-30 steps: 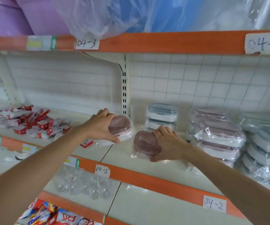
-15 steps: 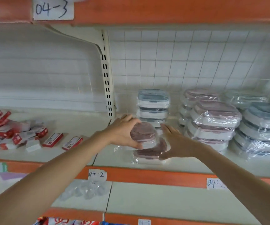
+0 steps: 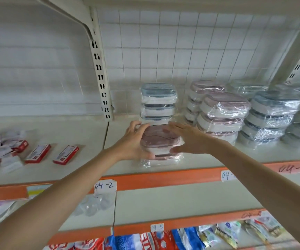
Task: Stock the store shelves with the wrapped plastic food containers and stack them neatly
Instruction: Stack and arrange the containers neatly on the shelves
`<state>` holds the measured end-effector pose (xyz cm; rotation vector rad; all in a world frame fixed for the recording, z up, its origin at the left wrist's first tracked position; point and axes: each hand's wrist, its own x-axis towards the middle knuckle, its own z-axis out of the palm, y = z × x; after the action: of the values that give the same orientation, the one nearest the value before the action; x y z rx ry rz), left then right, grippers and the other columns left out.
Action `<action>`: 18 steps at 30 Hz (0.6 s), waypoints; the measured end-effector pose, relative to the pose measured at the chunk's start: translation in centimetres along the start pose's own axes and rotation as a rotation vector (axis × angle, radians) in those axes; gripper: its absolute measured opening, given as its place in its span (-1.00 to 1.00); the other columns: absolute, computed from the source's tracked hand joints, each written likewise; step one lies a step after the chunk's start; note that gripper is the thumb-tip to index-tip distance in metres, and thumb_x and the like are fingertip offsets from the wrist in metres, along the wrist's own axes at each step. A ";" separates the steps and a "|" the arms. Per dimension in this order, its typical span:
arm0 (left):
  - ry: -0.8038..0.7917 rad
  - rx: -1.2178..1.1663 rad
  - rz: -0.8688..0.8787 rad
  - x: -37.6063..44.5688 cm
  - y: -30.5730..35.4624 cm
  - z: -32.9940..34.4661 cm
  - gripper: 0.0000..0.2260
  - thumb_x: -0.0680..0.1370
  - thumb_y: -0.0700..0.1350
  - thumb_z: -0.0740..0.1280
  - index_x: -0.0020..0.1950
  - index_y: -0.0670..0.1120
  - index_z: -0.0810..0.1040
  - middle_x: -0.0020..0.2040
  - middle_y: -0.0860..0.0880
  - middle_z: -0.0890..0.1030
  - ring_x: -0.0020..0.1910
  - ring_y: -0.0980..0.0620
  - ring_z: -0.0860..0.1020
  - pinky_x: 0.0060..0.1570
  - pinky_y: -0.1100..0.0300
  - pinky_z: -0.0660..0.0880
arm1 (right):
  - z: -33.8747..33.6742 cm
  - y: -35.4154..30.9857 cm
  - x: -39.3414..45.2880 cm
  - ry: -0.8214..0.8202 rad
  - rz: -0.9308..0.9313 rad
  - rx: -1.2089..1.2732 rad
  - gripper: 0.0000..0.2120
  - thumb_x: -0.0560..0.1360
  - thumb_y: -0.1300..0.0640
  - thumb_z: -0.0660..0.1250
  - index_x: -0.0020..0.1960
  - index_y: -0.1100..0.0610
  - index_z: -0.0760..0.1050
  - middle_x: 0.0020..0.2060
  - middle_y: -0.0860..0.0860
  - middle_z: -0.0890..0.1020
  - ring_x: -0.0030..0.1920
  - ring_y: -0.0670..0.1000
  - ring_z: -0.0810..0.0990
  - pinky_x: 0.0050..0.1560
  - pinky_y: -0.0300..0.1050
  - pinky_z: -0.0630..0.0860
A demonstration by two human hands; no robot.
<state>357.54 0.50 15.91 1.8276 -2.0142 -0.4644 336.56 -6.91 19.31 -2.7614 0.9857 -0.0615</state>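
Two wrapped pink-lidded containers (image 3: pixel 161 141) sit one on top of the other near the front of the shelf (image 3: pixel 124 170). My left hand (image 3: pixel 134 141) grips the left end of the stack, fingers curled over the top lid and thumb at the front. My right hand (image 3: pixel 189 139) lies against the right end with fingers stretched flat over the lid. Directly behind them stands a stack of blue-lidded containers (image 3: pixel 158 101).
Stacks of pink-lidded containers (image 3: pixel 223 112) and grey-blue ones (image 3: pixel 272 114) fill the shelf to the right. Small red-and-white boxes (image 3: pixel 37 153) lie to the left. A slotted upright (image 3: pixel 100 69) rises at the back. Clear items (image 3: pixel 93 204) and snack packets (image 3: pixel 163 240) occupy lower shelves.
My left hand brought its pink container rightward onto the one under my right hand, so the two now form a stack. The view moved closer and lower.
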 end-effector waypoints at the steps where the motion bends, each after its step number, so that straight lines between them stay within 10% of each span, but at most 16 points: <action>1: 0.004 -0.004 0.004 0.0 0.1 0.1 0.08 0.18 0.29 0.48 0.54 0.00 0.01 0.39 0.00 0.07 0.43 -0.03 0.14 0.42 0.11 0.18 | 0.3 -0.1 0.0 0.005 -0.004 -0.018 -0.23 0.47 -0.04 0.39 0.53 0.03 0.05 0.51 0.00 0.09 0.48 0.02 0.12 0.40 -0.13 0.08; 18: 0.015 0.473 -0.017 2.0 3.0 0.1 -0.28 0.35 0.10 0.45 0.36 -0.13 0.19 0.27 -0.05 0.20 0.27 -0.03 0.25 -0.01 0.18 0.45 | 0.1 0.3 1.1 0.101 -0.110 -0.279 -0.37 0.42 -0.11 0.40 0.37 0.11 0.27 0.34 -0.02 0.27 0.31 0.02 0.27 0.28 0.00 0.36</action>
<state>354.68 -1.16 17.37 2.1002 -2.2375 0.0320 337.19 -7.81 19.06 -3.0943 0.9284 -0.0873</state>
